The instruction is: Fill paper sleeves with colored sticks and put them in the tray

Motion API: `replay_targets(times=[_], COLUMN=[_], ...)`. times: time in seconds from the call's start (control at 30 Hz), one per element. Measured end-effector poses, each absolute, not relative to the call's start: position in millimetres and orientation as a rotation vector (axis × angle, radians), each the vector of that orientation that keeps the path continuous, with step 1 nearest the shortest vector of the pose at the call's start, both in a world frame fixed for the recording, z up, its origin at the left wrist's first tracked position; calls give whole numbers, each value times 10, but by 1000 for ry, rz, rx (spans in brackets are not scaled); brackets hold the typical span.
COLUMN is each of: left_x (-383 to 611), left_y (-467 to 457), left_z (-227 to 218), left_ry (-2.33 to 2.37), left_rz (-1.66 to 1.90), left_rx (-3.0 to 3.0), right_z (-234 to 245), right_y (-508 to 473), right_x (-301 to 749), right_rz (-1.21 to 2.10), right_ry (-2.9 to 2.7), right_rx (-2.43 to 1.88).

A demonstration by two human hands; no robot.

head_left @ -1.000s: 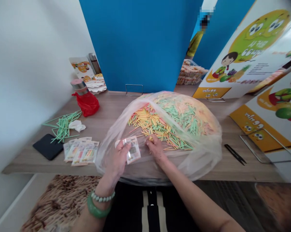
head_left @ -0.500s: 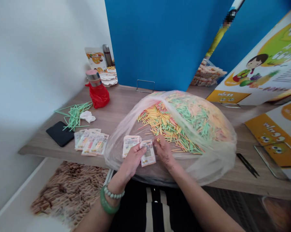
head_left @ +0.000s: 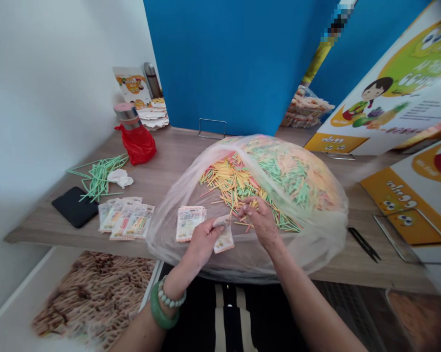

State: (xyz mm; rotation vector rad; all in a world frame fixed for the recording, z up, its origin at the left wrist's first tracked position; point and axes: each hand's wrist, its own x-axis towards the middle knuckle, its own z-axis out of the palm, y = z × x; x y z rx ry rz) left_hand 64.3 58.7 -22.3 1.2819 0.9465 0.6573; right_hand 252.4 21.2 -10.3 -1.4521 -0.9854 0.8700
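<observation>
A big clear plastic bag (head_left: pixel 316 244) lies open on the wooden table (head_left: pixel 169 161), full of short yellow, green and pink sticks (head_left: pixel 279 176). My left hand (head_left: pixel 204 239) is closed on a small printed packet (head_left: pixel 224 239) at the bag's near edge. A small stack of the same packets (head_left: pixel 189 222) rests just left of that hand. My right hand (head_left: pixel 260 220) is closed in a pinch on a few sticks picked from the pile, right next to the packet's top.
Several filled packets (head_left: pixel 127 222) lie left of the bag, beside a black phone (head_left: pixel 75 213), long green straws (head_left: pixel 99 173) and crumpled tissue (head_left: pixel 120 177). A red bag with a metal flask (head_left: pixel 134 137) stands behind. Black tweezers (head_left: pixel 365 244) lie right. Printed cartons (head_left: pixel 389 112) stand at the right.
My right hand has lifted a pinch of sticks off the pile toward the packet. My left hand has tilted the packet. The stack of packets now lies apart from the left hand.
</observation>
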Motion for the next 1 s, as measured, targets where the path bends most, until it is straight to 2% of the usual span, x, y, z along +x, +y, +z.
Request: replay_targets(times=[0.27,0.43,0.57,0.67,0.87,1.0], left_x=[625,661,671,647,563,556], left_y=[585,581,585,599,652,667], left_z=[-202,-108,-41,-23,-30,-5], left_ry=[1060,1070,1082,1070,998,922], left_rz=[714,658,617,594,614,650], left_rx=[1437,1606,1610,1574,1385,1241], right_z=[-398,-36,332,402,-60,-390], right_y=[88,117,206,227,109,62], right_x=[2503,2481,2353,2276,2322,2365], right_rz=[838,972,959,996,703,696], right_ry=[-1296,-919,-882,-895,-1116,-1299], right_rx=[-1578,-1433,-1135,-1068,-1417,-1572])
